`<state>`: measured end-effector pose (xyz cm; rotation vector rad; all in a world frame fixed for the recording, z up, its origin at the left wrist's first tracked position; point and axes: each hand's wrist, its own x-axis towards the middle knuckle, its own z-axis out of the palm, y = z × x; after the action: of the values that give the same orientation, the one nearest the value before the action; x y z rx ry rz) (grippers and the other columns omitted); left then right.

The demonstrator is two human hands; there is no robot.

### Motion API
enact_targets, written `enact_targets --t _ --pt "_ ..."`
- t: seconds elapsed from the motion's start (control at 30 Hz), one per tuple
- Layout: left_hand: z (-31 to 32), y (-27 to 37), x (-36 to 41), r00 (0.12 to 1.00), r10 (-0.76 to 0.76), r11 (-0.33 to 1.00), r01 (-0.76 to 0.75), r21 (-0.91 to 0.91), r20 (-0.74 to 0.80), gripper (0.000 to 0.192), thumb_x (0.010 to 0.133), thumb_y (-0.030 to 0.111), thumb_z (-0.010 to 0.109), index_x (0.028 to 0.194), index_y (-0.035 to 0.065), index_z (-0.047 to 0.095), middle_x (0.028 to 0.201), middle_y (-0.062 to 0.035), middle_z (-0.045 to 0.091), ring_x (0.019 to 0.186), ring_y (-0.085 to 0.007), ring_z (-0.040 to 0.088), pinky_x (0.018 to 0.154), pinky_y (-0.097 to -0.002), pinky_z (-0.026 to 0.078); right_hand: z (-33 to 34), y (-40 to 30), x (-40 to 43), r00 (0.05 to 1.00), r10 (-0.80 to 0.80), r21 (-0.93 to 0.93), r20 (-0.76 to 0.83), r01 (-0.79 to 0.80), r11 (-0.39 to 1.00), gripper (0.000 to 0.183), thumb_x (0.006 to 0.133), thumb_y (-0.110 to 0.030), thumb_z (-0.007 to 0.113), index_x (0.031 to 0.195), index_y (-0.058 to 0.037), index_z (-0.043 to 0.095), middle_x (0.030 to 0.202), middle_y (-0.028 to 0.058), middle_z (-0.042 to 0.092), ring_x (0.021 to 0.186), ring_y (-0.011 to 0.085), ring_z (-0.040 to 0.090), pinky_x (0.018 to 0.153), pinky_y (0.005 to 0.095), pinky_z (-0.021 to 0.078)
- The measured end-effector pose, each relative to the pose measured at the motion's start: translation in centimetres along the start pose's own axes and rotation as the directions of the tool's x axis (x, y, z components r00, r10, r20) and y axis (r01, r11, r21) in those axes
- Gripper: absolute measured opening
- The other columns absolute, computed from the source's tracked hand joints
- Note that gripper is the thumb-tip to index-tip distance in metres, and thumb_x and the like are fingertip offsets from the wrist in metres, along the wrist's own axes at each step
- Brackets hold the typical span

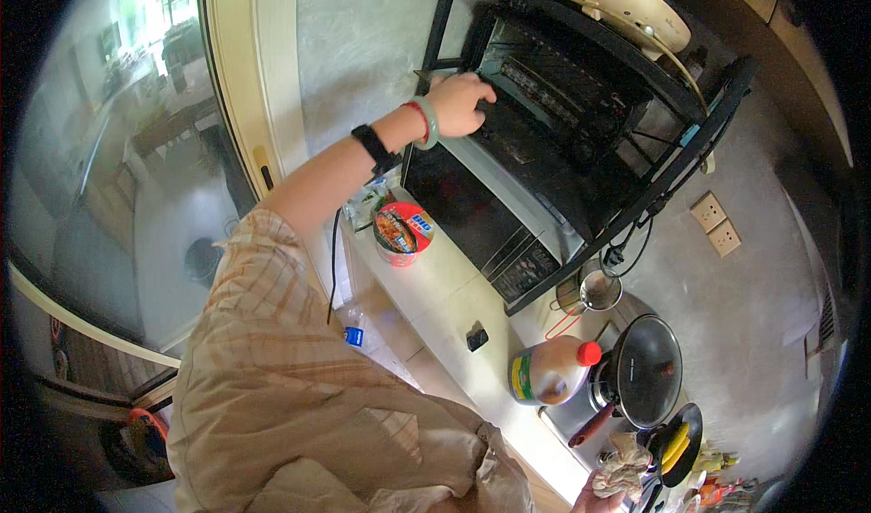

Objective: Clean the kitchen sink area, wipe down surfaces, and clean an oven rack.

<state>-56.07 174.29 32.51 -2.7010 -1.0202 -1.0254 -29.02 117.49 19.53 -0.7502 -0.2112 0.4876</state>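
Note:
My left hand (459, 105), with a green bangle and a black wristband, reaches to the left edge of a black toaster oven (578, 84) on a metal rack (629, 207). Its fingers curl at the dark edge; whether they grip it cannot be told. Below the oven, on the counter, stands a microwave (469, 200) with a dark glass front. At the lower right my right hand (602, 498), partly cut off by the frame, holds a crumpled beige cloth (622, 469). Close to that cloth is a frying pan (691, 418) with yellow food (676, 447) in it.
On the counter (435, 295) stand an instant noodle bowl (401, 230), a small black object (478, 337) and a large red-capped oil jug (551, 370). A lidded pan (646, 370) sits on the stove. Power cords (639, 234) hang beside the rack. A glass door (136, 173) is at left.

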Motion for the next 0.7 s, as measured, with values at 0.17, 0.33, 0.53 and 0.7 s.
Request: enact_targets --t 0.17,0.33,0.53,0.7 --pt "0.7 0.5 7.4 0.932 -0.224 0.645 0.361 -0.673 0.285 0.045 0.084 0.024 0.059 0.122 0.001 0.049 0.122 -0.0119 0.054 0.106 -0.0249 0.056 0.084 -0.0353 0.047 -2.8 -0.5 -0.1 0.997 -0.006 -0.017 0.081 0.007 1.0 0.013 0.072 -0.01 0.069 0.066 -0.0057 0.058 0.08 0.0064 0.063 0.079 0.0181 0.059 0.067 0.0272 0.0501" --pt "3.8 3.2 14.6 0.633 -0.457 -0.247 0.584 -0.773 0.625 0.055 0.093 0.023 0.049 0.14 0.0047 0.026 0.14 -0.0232 0.028 0.122 -0.0331 0.042 0.1 -0.0449 0.039 -0.1 -1.0 -3.2 0.987 -0.152 -0.048 -0.051 0.149 0.988 0.02 0.074 -0.01 0.068 0.06 -0.0057 0.055 0.076 0.0033 0.061 0.071 0.017 0.056 0.061 0.0269 0.0492" --pt "9.1 1.8 18.2 0.597 -0.336 -0.676 0.386 -0.628 0.729 0.056 0.096 0.02 0.04 0.143 0.0037 0.014 0.146 -0.025 0.017 0.133 -0.0398 0.024 0.104 -0.0538 0.031 0.7 -1.9 -5.7 0.964 -0.183 0.065 -0.193 0.199 0.978 0.013 0.073 -0.001 0.063 0.085 -0.0045 0.056 0.088 0.0046 0.052 0.069 0.0134 0.047 0.05 0.0179 0.04" --pt "7.4 4.1 17.1 0.547 -0.459 -0.55 0.443 -0.708 0.699 0.049 0.097 0.02 0.038 0.139 -0.0005 0.024 0.138 -0.0221 0.034 0.122 -0.0362 0.043 0.102 -0.0514 0.037 0.1 -2.8 -6.5 0.974 -0.133 0.095 -0.182 0.153 0.984 0.033 0.072 0.003 0.061 0.104 -0.0047 0.054 0.096 0.0074 0.05 0.069 0.0129 0.046 0.05 0.0166 0.0386"
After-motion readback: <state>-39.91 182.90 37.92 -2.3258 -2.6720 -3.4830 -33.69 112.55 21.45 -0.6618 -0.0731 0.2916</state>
